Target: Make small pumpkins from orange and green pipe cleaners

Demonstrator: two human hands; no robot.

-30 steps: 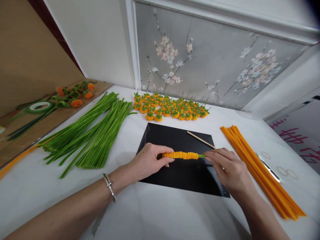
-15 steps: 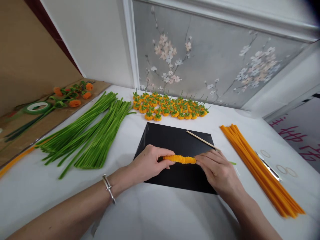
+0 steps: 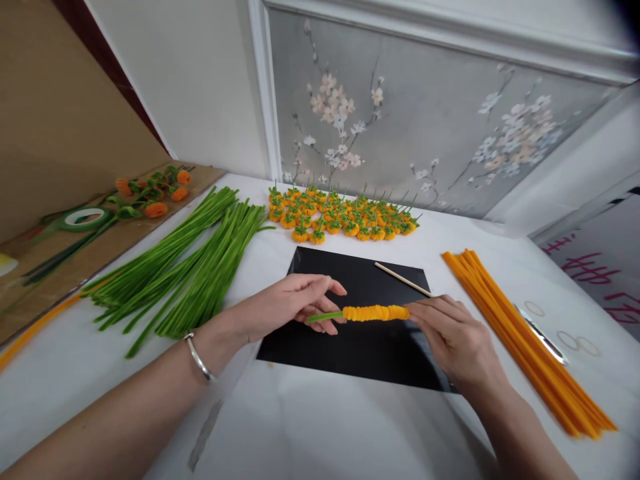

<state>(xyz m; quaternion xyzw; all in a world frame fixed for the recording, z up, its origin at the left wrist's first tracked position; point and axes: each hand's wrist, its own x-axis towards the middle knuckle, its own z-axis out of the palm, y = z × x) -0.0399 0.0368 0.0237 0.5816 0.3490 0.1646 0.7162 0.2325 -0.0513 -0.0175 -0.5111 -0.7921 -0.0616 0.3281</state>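
An orange pipe cleaner coil [image 3: 376, 313] is wound along a green pipe cleaner stem [image 3: 324, 317] above a black board [image 3: 360, 357]. My right hand [image 3: 453, 333] pinches the coil's right end between closed fingers. At the other end, my left hand [image 3: 305, 303] has its thumb and fingers apart around the bare green tip, which lies across the fingers without a grip on it. A thin wooden stick [image 3: 403, 279] rests on the board, its near end behind my right hand.
Green pipe cleaners [image 3: 200, 280] lie in bundles at left, orange pipe cleaners [image 3: 525, 340] at right beside tweezers [image 3: 543, 337]. Several small orange pumpkins [image 3: 345, 217] with green stems stand along the back. Green tape [image 3: 85, 218] and orange flowers [image 3: 156, 210] occupy the cardboard.
My left fingers have let go of the coil and opened, exposing the green stem's left tip. The coil and my right hand have shifted slightly right.
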